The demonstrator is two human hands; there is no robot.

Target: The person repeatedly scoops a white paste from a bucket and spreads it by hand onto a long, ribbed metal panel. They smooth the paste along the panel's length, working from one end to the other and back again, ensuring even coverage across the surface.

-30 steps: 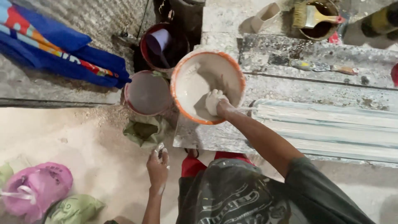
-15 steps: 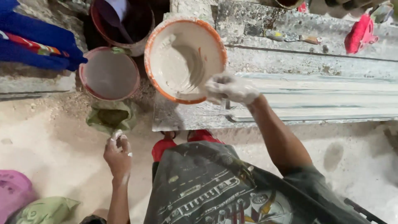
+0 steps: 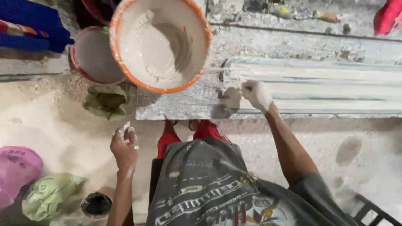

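On the white moulding (image 3: 318, 88), plaster-coated right hand (image 3: 256, 94) grasp unclear, left hand (image 3: 124, 146) released, bucket (image 3: 125, 16) cut off.

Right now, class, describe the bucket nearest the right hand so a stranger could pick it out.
Find the grey workbench. At its left end stands the orange-rimmed bucket, coated inside with pale wet plaster. Its neighbour, the red-rimmed bucket, is smaller and sits further left.

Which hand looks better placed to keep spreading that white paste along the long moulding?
Probably the right hand: paste-coated, it rests on the moulding. The left hand hangs off the bench.
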